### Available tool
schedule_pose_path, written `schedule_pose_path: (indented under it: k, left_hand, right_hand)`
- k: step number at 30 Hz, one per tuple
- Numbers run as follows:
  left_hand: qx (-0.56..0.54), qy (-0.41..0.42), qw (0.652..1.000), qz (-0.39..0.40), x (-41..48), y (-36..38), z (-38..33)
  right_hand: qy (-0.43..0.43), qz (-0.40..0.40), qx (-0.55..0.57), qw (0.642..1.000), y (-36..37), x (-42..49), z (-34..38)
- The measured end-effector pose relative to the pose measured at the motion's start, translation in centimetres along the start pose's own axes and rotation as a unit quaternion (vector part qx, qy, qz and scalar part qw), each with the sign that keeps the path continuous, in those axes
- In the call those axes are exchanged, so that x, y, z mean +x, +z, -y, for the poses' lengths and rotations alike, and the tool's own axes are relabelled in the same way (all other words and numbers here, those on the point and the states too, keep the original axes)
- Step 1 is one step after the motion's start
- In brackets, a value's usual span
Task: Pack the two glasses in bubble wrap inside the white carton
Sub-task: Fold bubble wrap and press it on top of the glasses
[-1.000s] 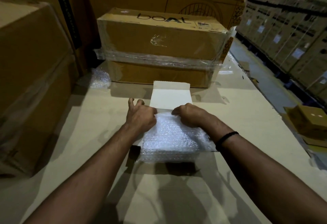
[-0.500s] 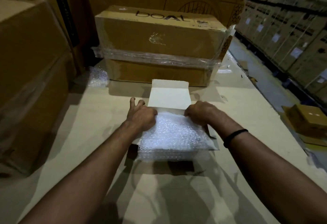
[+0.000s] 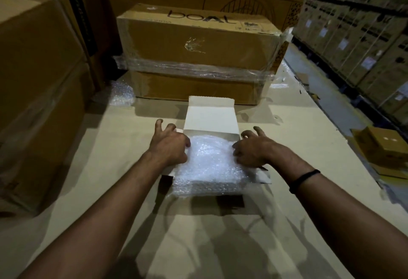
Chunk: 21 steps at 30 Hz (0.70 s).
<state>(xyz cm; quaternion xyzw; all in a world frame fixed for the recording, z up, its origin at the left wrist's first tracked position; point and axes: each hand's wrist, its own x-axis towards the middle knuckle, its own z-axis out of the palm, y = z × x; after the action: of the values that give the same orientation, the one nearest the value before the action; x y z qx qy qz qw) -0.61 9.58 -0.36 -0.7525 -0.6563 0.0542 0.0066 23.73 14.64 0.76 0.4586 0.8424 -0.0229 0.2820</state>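
The white carton (image 3: 212, 116) lies on the table in front of me, its lid flap folded back and away. Bubble wrap (image 3: 209, 166) fills its opening and bulges over the near edge. The glasses are hidden under the wrap. My left hand (image 3: 170, 146) rests on the carton's left edge, fingers spread forward and thumb touching the wrap. My right hand (image 3: 251, 149) lies on the right edge in the same way, fingers splayed and thumb on the wrap.
A taped brown box (image 3: 198, 53) stands just behind the carton, and large cartons (image 3: 37, 84) wall off the left. A loose piece of bubble wrap (image 3: 122, 93) lies at the back left. Small brown boxes (image 3: 384, 148) sit at the right, past the table edge.
My right hand has slid from the middle of the bubble wrap out to the carton's right edge. My left hand has stayed at the left edge, its fingers now more spread.
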Motion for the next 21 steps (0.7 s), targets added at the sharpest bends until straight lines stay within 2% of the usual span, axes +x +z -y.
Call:
schedule_pose_path:
  k: [5,9,13,16,18,21]
  left_hand:
    - [-0.01,-0.005,1.0,-0.012,0.0,-0.2,-0.8]
    - [-0.038,-0.005,0.997,-0.061,-1.0,-0.1,0.0]
    - [0.019,0.026,0.999,0.014,-1.7,0.3,-0.6]
    - [0.019,0.02,0.999,0.021,-1.6,0.4,-1.2]
    - [0.008,0.013,1.0,0.006,-1.7,0.3,-0.9]
    - [-0.025,-0.002,0.998,-0.056,-2.7,0.2,-0.2]
  right_hand:
    - [0.002,-0.043,0.062,0.997,0.3,-0.5,0.3]
    - [-0.013,-0.14,0.12,0.983,0.5,-2.7,-1.0]
    - [-0.035,-0.079,0.059,0.994,1.6,-3.4,0.1]
    - [-0.033,-0.048,0.057,0.997,1.6,-2.8,0.9]
    - [-0.024,-0.062,0.088,0.994,1.7,-2.9,0.8]
    - [-0.016,-0.148,0.11,0.983,2.3,-4.0,0.1]
